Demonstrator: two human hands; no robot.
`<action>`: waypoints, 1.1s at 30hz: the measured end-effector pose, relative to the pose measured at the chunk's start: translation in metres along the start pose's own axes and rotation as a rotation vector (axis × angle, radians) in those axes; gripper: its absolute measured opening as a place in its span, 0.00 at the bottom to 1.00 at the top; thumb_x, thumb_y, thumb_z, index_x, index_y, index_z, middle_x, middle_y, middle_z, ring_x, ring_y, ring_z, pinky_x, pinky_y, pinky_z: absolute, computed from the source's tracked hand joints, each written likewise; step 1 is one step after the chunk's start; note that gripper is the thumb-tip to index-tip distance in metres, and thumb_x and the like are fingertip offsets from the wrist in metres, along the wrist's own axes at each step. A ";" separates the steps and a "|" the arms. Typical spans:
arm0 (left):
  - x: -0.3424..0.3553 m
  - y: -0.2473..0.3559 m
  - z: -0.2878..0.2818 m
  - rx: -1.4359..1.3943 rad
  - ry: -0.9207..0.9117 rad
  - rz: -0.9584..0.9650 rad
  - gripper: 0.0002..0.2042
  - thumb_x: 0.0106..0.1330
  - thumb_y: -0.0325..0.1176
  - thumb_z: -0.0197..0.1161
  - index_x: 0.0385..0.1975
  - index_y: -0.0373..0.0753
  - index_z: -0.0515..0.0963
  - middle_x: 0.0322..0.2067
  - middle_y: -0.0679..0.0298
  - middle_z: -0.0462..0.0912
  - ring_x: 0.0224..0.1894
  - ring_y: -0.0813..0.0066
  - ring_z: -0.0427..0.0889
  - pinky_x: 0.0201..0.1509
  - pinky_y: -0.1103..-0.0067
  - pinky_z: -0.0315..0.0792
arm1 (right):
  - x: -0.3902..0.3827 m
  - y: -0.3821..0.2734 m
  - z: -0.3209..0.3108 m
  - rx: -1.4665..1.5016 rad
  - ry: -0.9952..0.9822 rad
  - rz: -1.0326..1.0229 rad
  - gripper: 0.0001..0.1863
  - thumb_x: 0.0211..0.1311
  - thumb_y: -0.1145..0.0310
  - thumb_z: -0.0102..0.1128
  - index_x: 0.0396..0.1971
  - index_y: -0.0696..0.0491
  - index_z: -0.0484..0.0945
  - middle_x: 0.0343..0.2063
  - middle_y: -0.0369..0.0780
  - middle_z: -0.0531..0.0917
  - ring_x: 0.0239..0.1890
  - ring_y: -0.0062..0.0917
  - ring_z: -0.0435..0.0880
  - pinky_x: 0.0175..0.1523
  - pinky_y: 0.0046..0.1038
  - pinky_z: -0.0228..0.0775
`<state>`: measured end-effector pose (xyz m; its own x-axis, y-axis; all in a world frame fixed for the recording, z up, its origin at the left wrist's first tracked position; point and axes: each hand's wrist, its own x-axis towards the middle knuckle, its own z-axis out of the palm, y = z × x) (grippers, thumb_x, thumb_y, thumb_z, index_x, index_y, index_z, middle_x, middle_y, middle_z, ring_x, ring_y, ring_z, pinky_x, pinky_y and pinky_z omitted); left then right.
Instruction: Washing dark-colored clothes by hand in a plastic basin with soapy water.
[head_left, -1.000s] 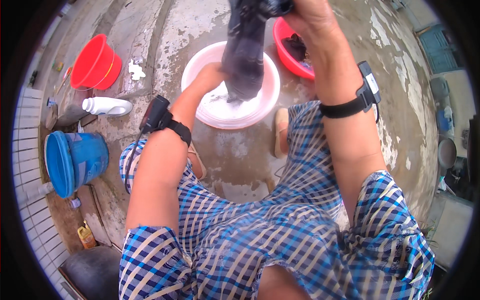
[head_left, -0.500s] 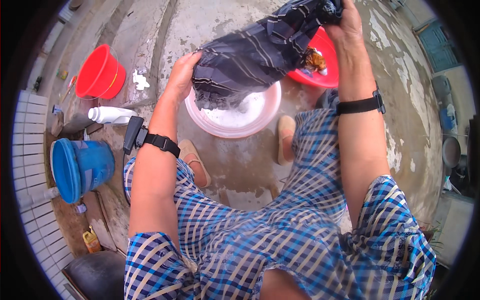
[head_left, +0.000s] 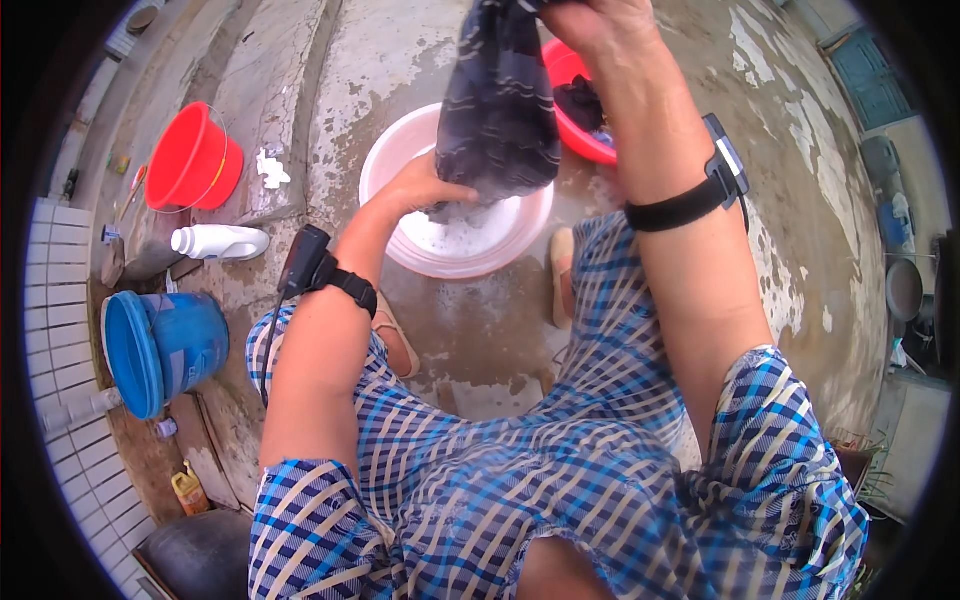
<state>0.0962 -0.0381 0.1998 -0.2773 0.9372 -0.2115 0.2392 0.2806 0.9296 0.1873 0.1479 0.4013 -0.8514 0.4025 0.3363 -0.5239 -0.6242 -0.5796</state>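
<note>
A wet dark garment with pale stripes [head_left: 497,105] hangs stretched above a pale pink basin [head_left: 470,268] of foamy water. My right hand [head_left: 605,28] is raised at the top of the picture, closed on the garment's upper part; its fingertips are partly cut off by the edge. At the garment's lower end, my left hand [head_left: 425,187] grips the cloth, its thumb lying across the front. The hem hangs low over the suds. Just behind on the right stands a red basin [head_left: 590,148], partly hidden by my right forearm, with dark cloth showing in or over it.
On the left are a red bucket [head_left: 187,165], a white bottle [head_left: 222,242] lying on its side and a blue bucket [head_left: 185,345]. A yellow bottle [head_left: 188,490] stands lower left. My feet flank the pale basin. Pans [head_left: 904,290] line the far right.
The garment went from stretched slantwise to hanging nearly upright over the pale basin. My right hand moved left, and my left hand moved right and lower toward the suds.
</note>
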 end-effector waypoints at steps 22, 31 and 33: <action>0.008 -0.043 0.065 -0.614 0.292 -0.498 0.33 0.61 0.54 0.60 0.57 0.32 0.69 0.55 0.53 0.74 0.56 0.65 0.73 0.59 0.67 0.65 | -0.024 0.076 -0.082 -1.558 -0.232 0.902 0.36 0.57 0.39 0.57 0.43 0.62 0.79 0.33 0.46 0.82 0.40 0.30 0.82 0.47 0.27 0.76; -0.005 -0.032 0.064 -1.679 0.373 -0.059 0.23 0.71 0.51 0.45 0.56 0.40 0.69 0.53 0.58 0.75 0.56 0.61 0.72 0.61 0.63 0.65 | -0.076 0.112 -0.133 -1.637 -0.522 1.036 0.52 0.35 0.47 0.77 0.59 0.62 0.64 0.53 0.52 0.74 0.58 0.40 0.72 0.63 0.33 0.62; -0.009 -0.017 0.059 -1.734 0.323 0.039 0.21 0.70 0.46 0.50 0.55 0.39 0.69 0.51 0.58 0.75 0.55 0.62 0.72 0.61 0.65 0.64 | -0.081 0.126 -0.137 -1.438 -0.416 0.952 0.46 0.35 0.51 0.77 0.55 0.59 0.69 0.49 0.46 0.78 0.53 0.35 0.76 0.59 0.31 0.65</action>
<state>0.1496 -0.0387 0.1684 -0.5036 0.8023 -0.3204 -0.8638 -0.4632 0.1980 0.1937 0.1279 0.1994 -0.8885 -0.0375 -0.4574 0.3466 0.5982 -0.7225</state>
